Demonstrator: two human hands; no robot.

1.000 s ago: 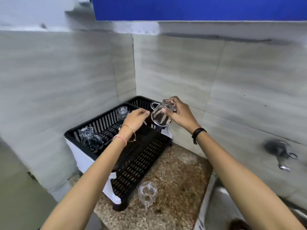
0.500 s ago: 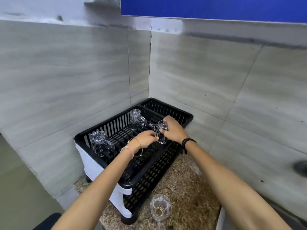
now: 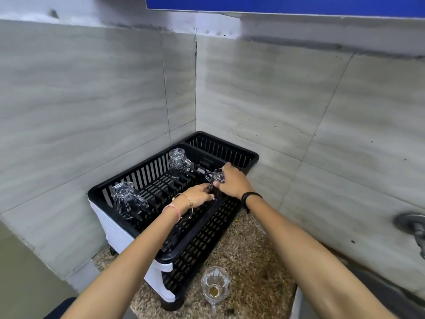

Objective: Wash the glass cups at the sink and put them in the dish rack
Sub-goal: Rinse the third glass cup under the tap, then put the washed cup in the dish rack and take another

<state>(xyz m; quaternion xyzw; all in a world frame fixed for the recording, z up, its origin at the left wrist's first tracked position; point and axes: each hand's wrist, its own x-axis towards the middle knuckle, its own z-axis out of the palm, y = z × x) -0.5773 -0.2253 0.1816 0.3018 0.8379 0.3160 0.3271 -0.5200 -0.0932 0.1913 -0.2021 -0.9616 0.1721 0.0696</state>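
Glass cup (image 3: 216, 177) is held low over the right side of the black dish rack (image 3: 230, 155); the right hand (image 3: 232, 184) is curled round its top and the left hand (image 3: 197, 196) pinches its lower part. Far cup (image 3: 177, 163) and near-left cup (image 3: 125, 199) sit inside the rack, well apart. Counter cup (image 3: 215, 287) stands upright on the speckled counter (image 3: 253, 261), just beside the rack's near end.

Both arms were stretched out forward, hands meeting up front. Right hand (image 3: 232, 184) was on top, fingers curled round a glass cup (image 3: 215, 177); left hand (image 3: 197, 197) sat just beside it, fingers curled onto the cup's lower part.
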